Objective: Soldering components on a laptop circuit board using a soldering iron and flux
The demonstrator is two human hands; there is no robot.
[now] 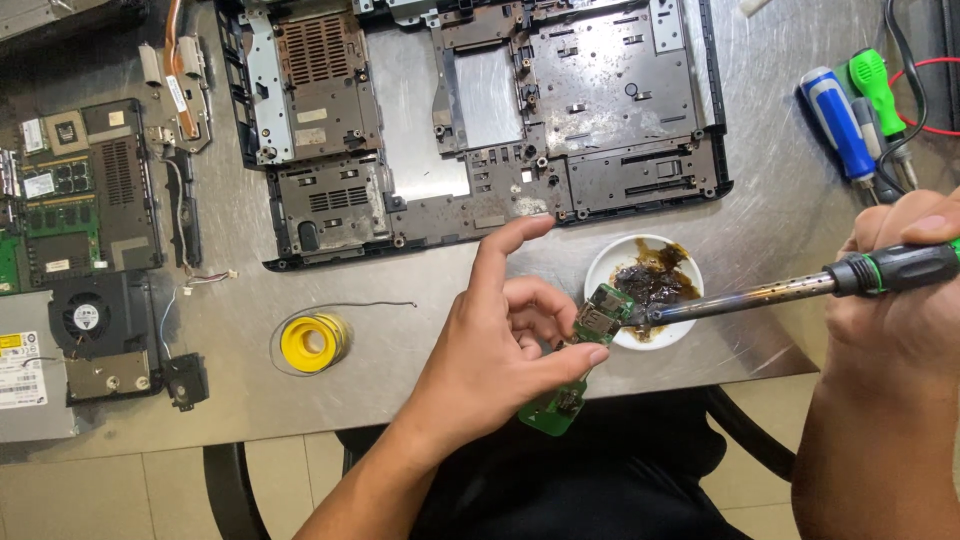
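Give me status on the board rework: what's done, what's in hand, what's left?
Done: laptop base lies stripped on the table; mainboard and fan sit out at its left.
In hand: left hand pinches a small green board; right hand holds the iron, tip at the board's edge over the flux dish.
Left: solder spool lies apart; screwdrivers idle; nothing reassembled.

Left forearm enters from bottom centre, angled up and to the right. Left hand [500, 345] palm-down, index finger extended straight and raised, thumb and remaining fingers curled into a pinch grip. Right forearm rises along the right edge. Right hand [900, 290] closed in a fist-like grip, knuckles toward the camera, thumb on top.
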